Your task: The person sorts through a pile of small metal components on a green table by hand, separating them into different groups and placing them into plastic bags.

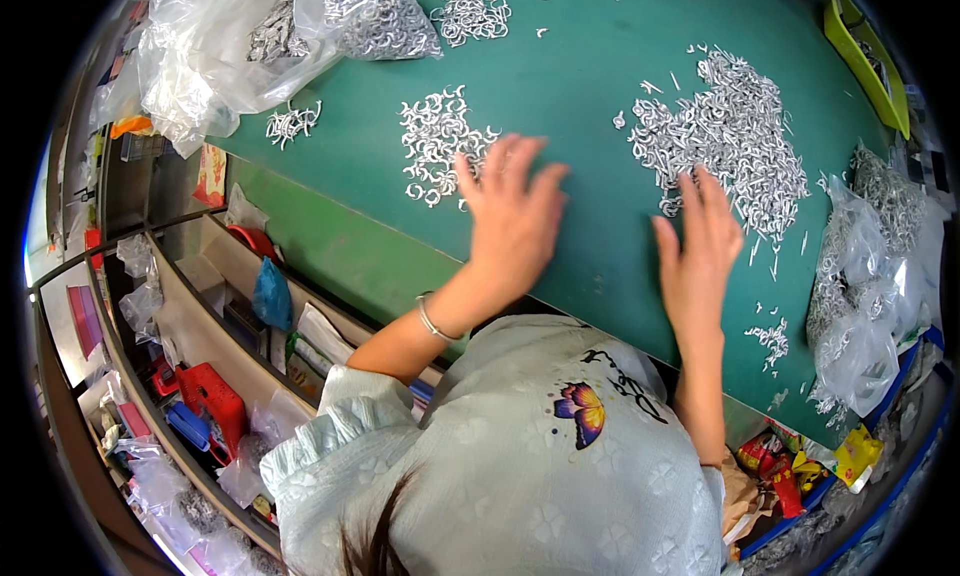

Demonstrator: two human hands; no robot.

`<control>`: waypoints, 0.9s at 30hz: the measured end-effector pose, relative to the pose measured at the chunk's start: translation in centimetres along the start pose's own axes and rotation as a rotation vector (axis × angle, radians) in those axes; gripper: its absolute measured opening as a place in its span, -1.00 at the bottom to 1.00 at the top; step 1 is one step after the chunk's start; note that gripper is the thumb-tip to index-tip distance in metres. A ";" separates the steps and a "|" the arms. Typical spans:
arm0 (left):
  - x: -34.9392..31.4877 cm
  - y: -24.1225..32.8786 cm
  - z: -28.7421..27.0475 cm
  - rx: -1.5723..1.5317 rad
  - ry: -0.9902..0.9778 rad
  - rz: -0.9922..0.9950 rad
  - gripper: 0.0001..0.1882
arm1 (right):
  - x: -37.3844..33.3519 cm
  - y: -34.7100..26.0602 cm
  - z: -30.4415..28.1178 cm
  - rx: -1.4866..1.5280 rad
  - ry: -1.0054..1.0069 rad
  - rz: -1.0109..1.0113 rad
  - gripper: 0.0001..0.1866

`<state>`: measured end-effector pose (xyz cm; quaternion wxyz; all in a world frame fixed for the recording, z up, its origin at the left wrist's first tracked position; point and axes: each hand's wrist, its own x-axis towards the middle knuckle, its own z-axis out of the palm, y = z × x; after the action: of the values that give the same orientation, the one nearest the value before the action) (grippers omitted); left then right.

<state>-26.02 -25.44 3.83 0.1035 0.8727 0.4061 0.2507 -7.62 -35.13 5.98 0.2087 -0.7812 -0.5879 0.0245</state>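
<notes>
My left hand (512,201) hovers at the right edge of a loose pile of small curved silver metal pieces (440,141) on the green tabletop (590,86). Its fingers are spread and slightly blurred, with nothing visible in them. Over on the right, my right hand (700,236) reaches to the lower edge of a larger heap of small silver metal parts (735,126). Those fingers are apart too, the tips touching or just above the parts. Whether a small piece sits under the right fingertips cannot be seen.
Clear plastic bags of metal pieces (375,21) lie at the back left, and another filled bag (860,276) at the right edge. Smaller clusters (292,124) (770,341) lie nearby. A yellow-green bin (868,61) stands far right. Open drawers (215,306) hold assorted items at left.
</notes>
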 end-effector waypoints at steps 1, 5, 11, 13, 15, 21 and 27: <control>0.1 0.8 -0.1 -0.002 -0.086 0.032 -0.61 | -0.2 -0.6 0.6 -0.007 -0.042 -0.014 -0.46; 0.8 -1.3 1.1 0.195 -0.100 -0.028 -0.60 | -1.6 -1.9 0.5 0.039 -0.277 -0.068 -0.33; 1.8 1.6 1.3 -0.117 -0.190 0.086 -0.58 | -4.6 -1.3 -1.3 0.022 -0.409 -0.112 -0.25; 1.1 3.4 2.5 -0.216 -0.279 0.153 -0.49 | -5.2 -1.3 -1.7 0.027 -0.450 -0.109 -0.25; 0.2 4.2 2.7 -0.296 -0.363 0.186 -0.44 | -5.7 -0.4 -2.7 0.084 -0.432 -0.086 -0.34; 1.0 4.2 2.3 -0.376 -0.397 0.213 -0.42 | -1.7 1.7 -1.9 0.224 -0.080 0.004 -0.47; 1.0 4.6 2.6 -0.343 -0.461 0.210 -0.42 | -0.3 1.1 -0.7 0.074 -0.288 -0.116 -0.33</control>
<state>-21.09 -27.56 3.68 0.3123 0.9135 0.2311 0.1205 -6.49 -35.90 6.11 0.1519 -0.7262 -0.6545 0.1459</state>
